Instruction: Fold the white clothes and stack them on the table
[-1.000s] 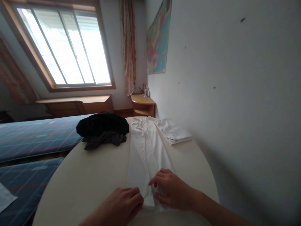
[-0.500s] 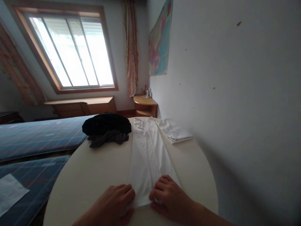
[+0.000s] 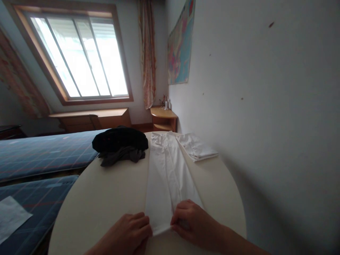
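A pair of white trousers (image 3: 159, 184) lies lengthwise on the round cream table (image 3: 106, 198), its waist end at the far side. At the near hem, my left hand (image 3: 132, 230) pinches the left corner with closed fingers. My right hand (image 3: 192, 219) grips the same hem a short way to the right, thumb and fingers pressed together on the cloth. Between the two hands the hem edge is drawn straight and slightly raised. Part of the right trouser leg is hidden behind my right hand.
A folded white garment (image 3: 196, 147) lies at the table's far right, beside the wall (image 3: 265, 124). Black clothing (image 3: 120, 140) and a dark grey garment (image 3: 122, 156) are heaped at the far left. Blue plaid mattresses (image 3: 47, 152) stand left of the table, one with a white sheet (image 3: 13, 214).
Both hands have closed on the hem, and the cloth between them is now pulled tighter and a little lifted. The other things stay where they were.
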The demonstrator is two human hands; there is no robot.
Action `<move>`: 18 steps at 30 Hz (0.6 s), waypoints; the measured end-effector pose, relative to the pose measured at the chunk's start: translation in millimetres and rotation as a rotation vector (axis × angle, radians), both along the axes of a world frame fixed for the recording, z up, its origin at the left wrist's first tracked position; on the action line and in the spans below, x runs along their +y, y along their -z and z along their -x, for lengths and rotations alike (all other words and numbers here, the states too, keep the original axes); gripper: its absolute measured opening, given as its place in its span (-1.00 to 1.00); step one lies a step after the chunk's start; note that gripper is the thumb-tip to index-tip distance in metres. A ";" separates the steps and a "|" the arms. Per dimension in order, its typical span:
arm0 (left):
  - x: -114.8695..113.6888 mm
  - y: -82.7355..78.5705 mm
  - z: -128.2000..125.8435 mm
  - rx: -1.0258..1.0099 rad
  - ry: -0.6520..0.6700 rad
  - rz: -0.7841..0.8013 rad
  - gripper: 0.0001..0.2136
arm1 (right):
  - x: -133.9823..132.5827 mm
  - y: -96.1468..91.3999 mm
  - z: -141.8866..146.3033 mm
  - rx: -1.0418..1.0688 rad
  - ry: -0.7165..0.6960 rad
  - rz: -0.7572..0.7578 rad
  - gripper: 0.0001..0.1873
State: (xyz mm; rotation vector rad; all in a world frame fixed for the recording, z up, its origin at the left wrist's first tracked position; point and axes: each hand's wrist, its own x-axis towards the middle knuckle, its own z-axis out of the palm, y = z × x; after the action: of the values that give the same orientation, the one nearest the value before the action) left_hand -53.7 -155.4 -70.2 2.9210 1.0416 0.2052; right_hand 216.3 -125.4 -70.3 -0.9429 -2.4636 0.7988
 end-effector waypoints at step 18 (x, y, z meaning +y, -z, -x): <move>57.9 -17.7 -49.0 -0.119 0.006 0.243 -0.76 | 3.3 -14.5 -22.5 -0.159 0.007 -0.124 -0.88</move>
State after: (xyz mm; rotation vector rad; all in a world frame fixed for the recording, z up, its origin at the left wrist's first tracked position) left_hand -4.7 -97.5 -52.5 2.6598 0.9655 0.2318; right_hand 238.8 -122.0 -55.9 -1.0038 -2.6090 0.5806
